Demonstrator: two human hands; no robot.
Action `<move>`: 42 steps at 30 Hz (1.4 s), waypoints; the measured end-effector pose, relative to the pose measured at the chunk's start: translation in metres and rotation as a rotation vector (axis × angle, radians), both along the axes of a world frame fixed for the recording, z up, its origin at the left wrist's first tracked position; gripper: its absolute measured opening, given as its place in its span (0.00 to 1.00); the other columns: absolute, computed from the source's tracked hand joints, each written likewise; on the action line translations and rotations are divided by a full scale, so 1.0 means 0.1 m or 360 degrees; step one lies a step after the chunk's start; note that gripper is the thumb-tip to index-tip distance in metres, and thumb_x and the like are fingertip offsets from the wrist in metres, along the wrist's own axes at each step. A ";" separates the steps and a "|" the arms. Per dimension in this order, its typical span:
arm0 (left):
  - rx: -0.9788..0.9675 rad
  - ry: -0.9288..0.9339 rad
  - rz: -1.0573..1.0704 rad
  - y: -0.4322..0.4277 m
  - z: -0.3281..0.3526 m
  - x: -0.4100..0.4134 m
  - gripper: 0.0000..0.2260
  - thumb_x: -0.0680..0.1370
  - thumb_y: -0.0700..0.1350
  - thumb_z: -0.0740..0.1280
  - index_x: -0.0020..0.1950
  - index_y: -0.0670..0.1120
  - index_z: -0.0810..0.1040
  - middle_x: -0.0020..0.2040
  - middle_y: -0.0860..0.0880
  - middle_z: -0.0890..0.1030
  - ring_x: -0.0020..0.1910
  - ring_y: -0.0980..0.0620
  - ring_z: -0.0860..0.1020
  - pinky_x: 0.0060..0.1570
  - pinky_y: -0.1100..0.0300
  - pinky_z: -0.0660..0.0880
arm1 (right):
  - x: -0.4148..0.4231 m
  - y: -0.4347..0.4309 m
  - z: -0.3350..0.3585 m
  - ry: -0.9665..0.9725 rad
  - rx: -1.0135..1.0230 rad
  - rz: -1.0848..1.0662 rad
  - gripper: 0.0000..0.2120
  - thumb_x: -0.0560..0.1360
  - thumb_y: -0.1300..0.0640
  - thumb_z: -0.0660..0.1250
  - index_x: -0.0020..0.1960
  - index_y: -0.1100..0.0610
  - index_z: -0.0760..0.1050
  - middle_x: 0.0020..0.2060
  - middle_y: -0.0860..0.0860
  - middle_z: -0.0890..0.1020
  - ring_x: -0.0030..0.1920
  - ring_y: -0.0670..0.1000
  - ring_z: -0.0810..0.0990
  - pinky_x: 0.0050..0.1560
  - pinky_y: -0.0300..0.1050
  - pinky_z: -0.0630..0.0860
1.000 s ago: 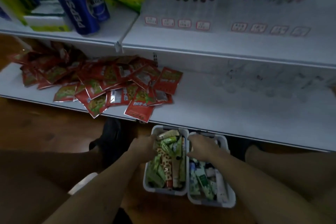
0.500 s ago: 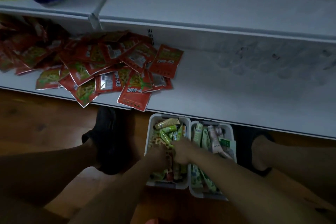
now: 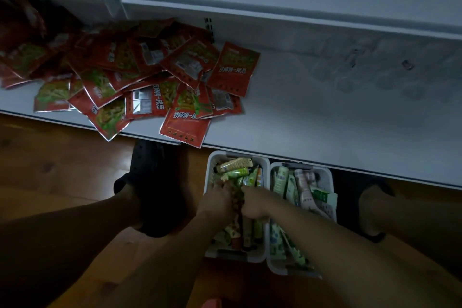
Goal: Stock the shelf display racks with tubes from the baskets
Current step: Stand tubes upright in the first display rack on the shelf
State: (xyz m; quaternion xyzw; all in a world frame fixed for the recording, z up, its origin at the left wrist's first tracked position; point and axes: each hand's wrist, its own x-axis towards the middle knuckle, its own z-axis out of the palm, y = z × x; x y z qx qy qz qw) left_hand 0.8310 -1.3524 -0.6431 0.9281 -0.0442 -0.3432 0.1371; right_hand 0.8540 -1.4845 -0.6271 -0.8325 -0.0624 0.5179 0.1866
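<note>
Both hands working inside left basket (image 3: pixel 209 170), sitting on floor under shelf (image 3: pixel 325 120) edge. Left hand (image 3: pixel 217 201) and right hand (image 3: pixel 253 204) meeting over tubes (image 3: pixel 236 164). Each grip seeming clamped on same bundle, though light is dim. Doing it well: gathering tubes parallel, caps facing one way; lifting straight up, clearing rim; avoiding right basket (image 3: pixel 330 177) and red packets (image 3: pixel 185 130) overhanging shelf edge.

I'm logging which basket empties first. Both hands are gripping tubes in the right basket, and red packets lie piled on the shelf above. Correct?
One detail is off: in the head view the left hand and right hand grip tubes in the left basket, not the right basket. The red packets do lie piled on the shelf.
</note>
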 end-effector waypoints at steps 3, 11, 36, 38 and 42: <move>-0.0056 -0.0146 -0.0058 -0.03 -0.07 0.15 0.24 0.73 0.49 0.67 0.67 0.45 0.68 0.66 0.43 0.69 0.65 0.41 0.69 0.59 0.51 0.69 | -0.02 -0.04 -0.04 -0.0061 0.0052 -0.0145 0.09 0.75 0.54 0.62 0.54 0.53 0.73 0.45 0.53 0.78 0.43 0.54 0.76 0.41 0.45 0.72; 0.0045 -0.0187 -0.0177 -0.11 -0.19 0.13 0.27 0.71 0.47 0.67 0.70 0.48 0.66 0.69 0.45 0.66 0.68 0.40 0.64 0.62 0.49 0.66 | 0.09 -0.24 0.19 -0.0356 0.0115 -0.0352 0.10 0.80 0.55 0.58 0.50 0.53 0.79 0.35 0.49 0.77 0.28 0.50 0.76 0.30 0.40 0.74; 0.0300 -0.0263 -0.0434 -0.26 -0.19 0.39 0.25 0.77 0.47 0.63 0.73 0.45 0.61 0.69 0.40 0.67 0.69 0.39 0.63 0.68 0.46 0.59 | 0.37 -0.90 0.57 0.0450 0.0442 -0.0966 0.10 0.75 0.65 0.67 0.55 0.60 0.71 0.55 0.61 0.79 0.43 0.58 0.85 0.42 0.46 0.82; 0.0301 -0.0293 -0.0438 -0.25 -0.13 0.37 0.25 0.76 0.45 0.62 0.72 0.42 0.60 0.66 0.39 0.72 0.67 0.39 0.66 0.66 0.48 0.61 | 0.35 -0.92 0.60 0.0397 0.0439 -0.0994 0.07 0.75 0.65 0.67 0.52 0.60 0.72 0.54 0.61 0.80 0.42 0.57 0.85 0.37 0.42 0.81; -0.0346 -0.0449 0.0125 -0.19 0.06 0.33 0.19 0.74 0.47 0.64 0.62 0.41 0.71 0.53 0.39 0.80 0.53 0.37 0.76 0.52 0.51 0.71 | 0.29 -0.92 0.72 0.0291 0.0470 -0.0986 0.05 0.74 0.64 0.67 0.47 0.57 0.74 0.46 0.56 0.82 0.41 0.56 0.85 0.36 0.42 0.80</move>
